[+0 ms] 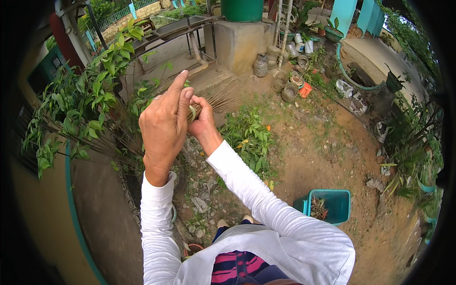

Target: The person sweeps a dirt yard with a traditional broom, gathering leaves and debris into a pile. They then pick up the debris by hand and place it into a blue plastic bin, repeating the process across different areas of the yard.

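Broom-like bundle of thin brown sticks [222,101], at eleven o'clock, sits gripped in the right hand [205,119] beside the straight-fingered left hand [164,116], palm contact untellable; a narrow pale-green loop [192,112] suggests binding is done, remaining work unclear.

On my remote feed I can read no words, labels, numbers or signs at any o'clock.

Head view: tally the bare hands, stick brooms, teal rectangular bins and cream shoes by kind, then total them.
Bare hands: 2 (left hand, right hand)
Stick broom: 1
Teal rectangular bin: 1
Cream shoes: 2 (left shoe, right shoe; only their toes show)
Total: 6
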A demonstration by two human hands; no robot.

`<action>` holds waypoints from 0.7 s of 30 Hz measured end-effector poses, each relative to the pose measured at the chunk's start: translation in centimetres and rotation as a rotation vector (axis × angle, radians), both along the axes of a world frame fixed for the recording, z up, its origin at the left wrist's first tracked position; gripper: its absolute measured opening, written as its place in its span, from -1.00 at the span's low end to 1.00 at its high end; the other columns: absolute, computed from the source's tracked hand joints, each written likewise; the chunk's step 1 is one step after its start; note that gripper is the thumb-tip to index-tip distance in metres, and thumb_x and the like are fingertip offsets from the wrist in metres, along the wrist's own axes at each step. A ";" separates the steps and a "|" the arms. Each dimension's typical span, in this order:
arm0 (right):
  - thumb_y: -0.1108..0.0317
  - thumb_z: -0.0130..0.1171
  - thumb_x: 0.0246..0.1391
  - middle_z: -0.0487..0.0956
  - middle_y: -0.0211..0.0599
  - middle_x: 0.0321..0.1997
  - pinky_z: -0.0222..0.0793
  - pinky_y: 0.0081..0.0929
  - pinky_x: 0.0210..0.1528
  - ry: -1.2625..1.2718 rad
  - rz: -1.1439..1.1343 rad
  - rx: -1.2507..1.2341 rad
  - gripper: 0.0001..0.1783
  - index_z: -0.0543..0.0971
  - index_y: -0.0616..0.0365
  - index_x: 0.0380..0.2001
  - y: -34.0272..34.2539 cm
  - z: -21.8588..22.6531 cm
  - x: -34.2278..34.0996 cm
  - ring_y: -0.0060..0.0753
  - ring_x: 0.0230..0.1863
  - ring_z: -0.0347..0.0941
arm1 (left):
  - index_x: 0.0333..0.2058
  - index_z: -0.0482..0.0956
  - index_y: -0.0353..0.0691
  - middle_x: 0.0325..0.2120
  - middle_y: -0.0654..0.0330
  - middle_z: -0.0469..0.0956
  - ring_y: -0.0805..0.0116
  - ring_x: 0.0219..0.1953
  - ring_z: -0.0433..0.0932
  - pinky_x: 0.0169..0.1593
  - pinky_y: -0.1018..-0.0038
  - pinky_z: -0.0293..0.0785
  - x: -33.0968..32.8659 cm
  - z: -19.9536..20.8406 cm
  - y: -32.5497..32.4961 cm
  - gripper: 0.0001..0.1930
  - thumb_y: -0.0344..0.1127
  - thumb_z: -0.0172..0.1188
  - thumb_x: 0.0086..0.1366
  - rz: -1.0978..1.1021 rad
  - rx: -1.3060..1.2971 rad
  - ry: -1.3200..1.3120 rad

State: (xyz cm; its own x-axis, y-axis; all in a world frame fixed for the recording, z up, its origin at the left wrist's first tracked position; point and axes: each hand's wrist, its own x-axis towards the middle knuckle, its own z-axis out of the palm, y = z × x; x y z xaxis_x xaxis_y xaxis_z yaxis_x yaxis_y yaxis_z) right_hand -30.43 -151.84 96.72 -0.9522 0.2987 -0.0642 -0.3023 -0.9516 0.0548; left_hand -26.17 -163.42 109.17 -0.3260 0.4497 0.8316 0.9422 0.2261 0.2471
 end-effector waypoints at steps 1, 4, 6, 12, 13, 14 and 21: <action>0.38 0.14 -0.07 0.44 -0.39 -0.57 0.45 -0.30 -0.21 0.010 -0.037 0.022 -0.86 0.39 0.09 -0.58 -0.4 1.0 -0.3 -0.34 -0.42 0.42 | -0.03 0.52 -0.23 -0.45 0.06 0.61 0.12 -0.40 0.59 -0.30 0.33 0.47 0.0 0.4 -0.9 -0.69 -0.22 -0.02 0.36 0.011 0.039 0.022; 0.42 0.13 -0.08 0.40 -0.36 -0.60 0.45 -0.31 -0.29 0.035 -0.039 0.003 -0.87 0.38 0.11 -0.59 -2.1 3.7 -0.2 -0.33 -0.46 0.39 | 0.07 0.45 -0.26 -0.19 -0.03 0.56 0.03 -0.11 0.51 0.06 0.22 0.31 -0.9 0.6 -3.5 -0.54 -0.08 -0.24 0.43 0.033 0.076 -0.033; 0.44 0.12 -0.09 0.40 -0.33 -0.61 0.44 -0.33 -0.32 -0.011 -0.083 0.082 -0.87 0.37 0.13 -0.59 -2.7 4.0 0.0 -0.34 -0.49 0.37 | 0.12 0.39 -0.25 -0.07 -0.05 0.49 -0.01 0.00 0.44 0.14 0.20 0.22 -2.3 -0.9 -5.0 -0.46 0.03 -0.29 0.42 0.041 0.006 -0.035; 0.45 0.12 -0.11 0.38 -0.32 -0.64 0.43 -0.34 -0.40 -0.229 -0.223 0.240 -0.87 0.37 0.15 -0.60 5.7 -4.5 -0.3 -0.33 -0.56 0.33 | 0.30 0.07 -0.10 0.30 0.00 0.04 -0.06 0.34 -0.03 0.34 0.11 -0.20 -4.2 -8.5 -4.3 -0.28 0.27 -0.36 0.34 -0.101 -0.167 -0.293; 0.43 0.12 -0.11 0.38 -0.34 -0.64 0.41 -0.33 -0.41 -0.261 -0.226 0.218 -0.87 0.38 0.14 -0.59 6.8 -5.7 0.0 -0.32 -0.57 0.32 | 0.30 0.08 -0.09 0.31 0.01 0.03 -0.07 0.34 -0.05 0.34 0.10 -0.22 -4.6 -10.0 -3.5 -0.27 0.28 -0.37 0.33 -0.110 -0.143 -0.303; 0.45 0.11 -0.10 0.38 -0.33 -0.64 0.40 -0.33 -0.42 -0.239 -0.231 0.237 -0.88 0.38 0.15 -0.60 5.4 -6.0 0.0 -0.32 -0.57 0.32 | 0.29 0.09 -0.10 0.30 0.01 0.03 -0.07 0.34 -0.05 0.34 0.10 -0.21 -5.2 -12.1 -2.2 -0.28 0.27 -0.38 0.34 -0.073 -0.151 -0.307; 0.51 0.11 -0.07 0.41 -0.32 -0.63 0.44 -0.40 -0.45 -0.378 -0.266 0.326 -0.89 0.40 0.14 -0.59 8.4 -10.9 5.2 -0.39 -0.59 0.36 | 0.29 0.06 -0.19 0.31 -0.05 -0.02 -0.09 0.34 -0.07 0.33 0.11 -0.16 -3.0 -18.2 1.9 -0.28 0.24 -0.41 0.36 -0.333 0.048 -0.539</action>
